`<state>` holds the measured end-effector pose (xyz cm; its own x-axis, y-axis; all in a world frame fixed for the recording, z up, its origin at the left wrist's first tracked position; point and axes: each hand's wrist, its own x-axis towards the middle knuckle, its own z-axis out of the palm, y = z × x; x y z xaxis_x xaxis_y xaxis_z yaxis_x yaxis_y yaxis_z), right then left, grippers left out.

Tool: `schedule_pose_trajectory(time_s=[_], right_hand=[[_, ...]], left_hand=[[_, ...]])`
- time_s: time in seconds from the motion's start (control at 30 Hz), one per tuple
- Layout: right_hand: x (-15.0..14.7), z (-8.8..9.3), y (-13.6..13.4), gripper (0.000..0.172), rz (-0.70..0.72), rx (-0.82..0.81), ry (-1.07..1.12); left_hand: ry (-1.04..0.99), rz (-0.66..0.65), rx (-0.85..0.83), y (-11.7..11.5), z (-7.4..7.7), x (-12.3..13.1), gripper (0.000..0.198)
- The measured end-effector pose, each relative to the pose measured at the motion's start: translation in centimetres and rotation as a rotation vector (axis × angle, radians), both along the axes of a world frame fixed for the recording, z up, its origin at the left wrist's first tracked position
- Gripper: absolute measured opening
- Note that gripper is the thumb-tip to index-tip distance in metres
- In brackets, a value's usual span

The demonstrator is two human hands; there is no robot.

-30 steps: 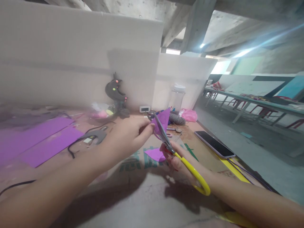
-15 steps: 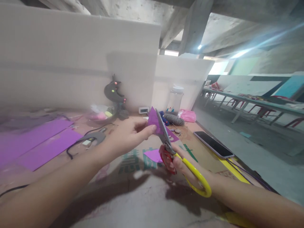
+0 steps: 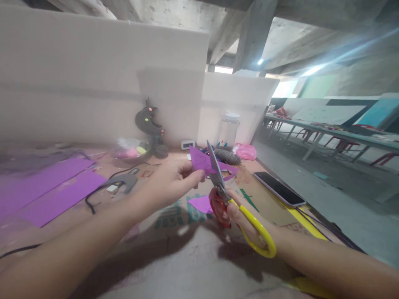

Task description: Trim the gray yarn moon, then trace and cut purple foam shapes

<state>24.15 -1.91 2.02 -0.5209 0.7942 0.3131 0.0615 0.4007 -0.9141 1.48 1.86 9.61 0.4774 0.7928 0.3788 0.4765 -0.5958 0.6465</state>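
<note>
Between thumb and fingers, my left hand (image 3: 174,180) pinches a piece of purple paper (image 3: 199,160) with curved lines drawn on it. My right hand (image 3: 241,214) grips the scissors (image 3: 257,228), which have one yellow and one red handle loop. Their blades point up and away, with the purple paper against them. Part of that paper shows to the right of the blades. A purple scrap (image 3: 201,204) lies on the cardboard below the hands.
Purple sheets (image 3: 65,195) lie at the left. Behind stand a dark crescent ornament (image 3: 146,121), a small clock (image 3: 187,144) and a clear jar (image 3: 229,129). Grey yarn (image 3: 229,156) and a pink bag (image 3: 245,151) are near the jar. A phone (image 3: 279,189) lies right.
The purple paper in my left hand has turned, its tip now leaning left and the drawn lines facing me more. More of it shows right of the blades.
</note>
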Motion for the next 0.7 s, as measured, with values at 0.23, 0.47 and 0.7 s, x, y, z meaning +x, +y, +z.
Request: schedule_pose_trajectory(time_s=[0.23, 0.47, 0.7], right_hand=[[-0.21, 0.3, -0.23, 0.047, 0.024, -0.037, 0.015], [-0.07, -0.22, -0.12, 0.051, 0.004, -0.037, 0.026], [0.06, -0.19, -0.05, 0.046, 0.005, -0.048, 0.015]], left_hand=[[-0.02, -0.014, -0.024, -0.38, 0.47, 0.33, 0.032], [-0.009, -0.024, 0.009, -0.52, 0.4, 0.56, 0.032], [-0.011, -0.023, -0.025, -0.21, 0.34, 0.2, 0.031]])
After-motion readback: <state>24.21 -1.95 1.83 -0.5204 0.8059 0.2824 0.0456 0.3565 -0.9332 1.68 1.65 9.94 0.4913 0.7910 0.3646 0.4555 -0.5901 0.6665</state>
